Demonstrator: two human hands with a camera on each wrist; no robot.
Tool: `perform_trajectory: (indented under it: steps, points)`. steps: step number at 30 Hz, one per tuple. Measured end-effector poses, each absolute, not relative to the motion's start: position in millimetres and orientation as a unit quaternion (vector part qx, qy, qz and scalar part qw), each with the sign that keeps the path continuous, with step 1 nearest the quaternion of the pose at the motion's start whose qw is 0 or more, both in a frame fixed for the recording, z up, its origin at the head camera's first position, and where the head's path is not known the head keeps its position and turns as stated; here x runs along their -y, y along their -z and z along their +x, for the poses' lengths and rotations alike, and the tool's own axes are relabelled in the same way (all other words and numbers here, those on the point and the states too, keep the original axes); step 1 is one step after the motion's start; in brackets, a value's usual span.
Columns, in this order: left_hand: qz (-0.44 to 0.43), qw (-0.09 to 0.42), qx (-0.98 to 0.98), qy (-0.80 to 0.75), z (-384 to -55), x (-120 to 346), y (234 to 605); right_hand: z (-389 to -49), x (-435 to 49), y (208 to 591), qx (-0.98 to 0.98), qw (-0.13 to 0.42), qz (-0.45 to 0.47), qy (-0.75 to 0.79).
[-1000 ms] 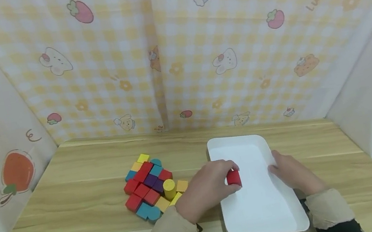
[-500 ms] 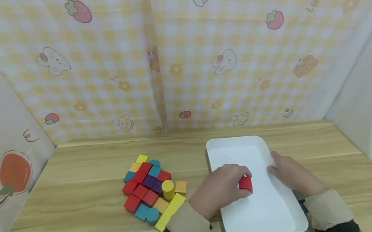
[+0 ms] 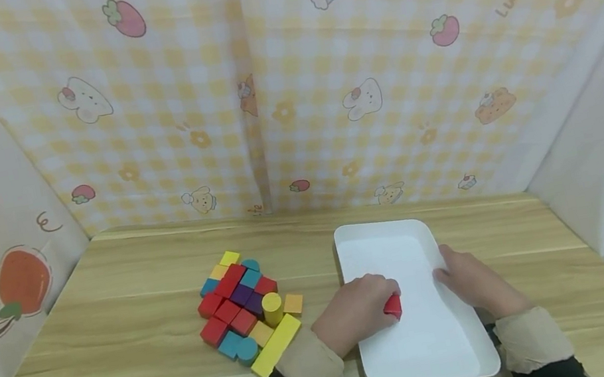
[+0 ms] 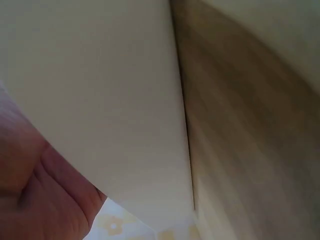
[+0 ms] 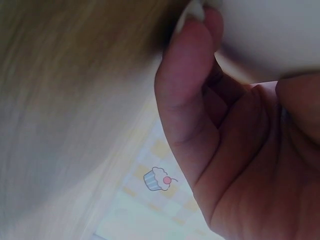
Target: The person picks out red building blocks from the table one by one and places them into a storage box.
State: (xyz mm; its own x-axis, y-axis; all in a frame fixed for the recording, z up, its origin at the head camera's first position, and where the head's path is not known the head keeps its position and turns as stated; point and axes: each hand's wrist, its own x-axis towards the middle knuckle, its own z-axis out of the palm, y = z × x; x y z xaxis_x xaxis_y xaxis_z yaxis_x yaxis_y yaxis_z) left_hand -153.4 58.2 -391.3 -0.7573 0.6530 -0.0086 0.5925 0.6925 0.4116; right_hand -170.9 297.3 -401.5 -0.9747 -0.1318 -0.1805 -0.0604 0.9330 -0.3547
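In the head view my left hand (image 3: 359,314) reaches over the left side of the white tray (image 3: 422,356) and pinches a red block (image 3: 394,307), low over the tray floor. The fingers cover part of the block. My right hand (image 3: 476,279) grips the tray's right rim; the right wrist view shows the thumb (image 5: 185,65) bent at the tray's edge. In the left wrist view the tray's outer wall (image 4: 110,100) fills much of the picture and hides the left fingertips, with the palm (image 4: 50,195) at lower left.
Left of the tray lies a close group of blocks: several red blocks (image 3: 228,312), purple ones (image 3: 242,294), blue ones (image 3: 230,344), a standing yellow cylinder (image 3: 273,309) and a long yellow block (image 3: 276,346). A patterned cloth (image 3: 289,83) hangs behind the wooden table (image 3: 121,335).
My left hand has moved right and toward me over the tray with the red block, then slightly back left. The fingers now cover more of the block. My right hand stays at the rim.
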Motion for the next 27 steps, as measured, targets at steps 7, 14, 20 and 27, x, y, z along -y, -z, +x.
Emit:
perform_trajectory:
  steps: [7,14,20,27]
  points:
    - [0.335,0.064,-0.92,-0.192,-151.6,-52.0,393.9,-170.1,-293.5,400.3,-0.978,0.105,-0.048,0.173]
    - [0.342,0.05,-0.92,-0.186,-150.4,-53.0,396.5,-170.2,-293.9,401.2,-0.978,0.106,-0.047,0.175]
    - [0.344,0.043,-0.924,-0.163,-147.7,-55.6,393.9,-169.9,-295.1,400.8,-0.978,0.106,-0.046,0.175]
    - [0.336,0.075,-0.916,-0.205,-144.3,-52.2,392.4,-169.2,-296.2,400.8,-0.976,0.102,-0.048,0.188]
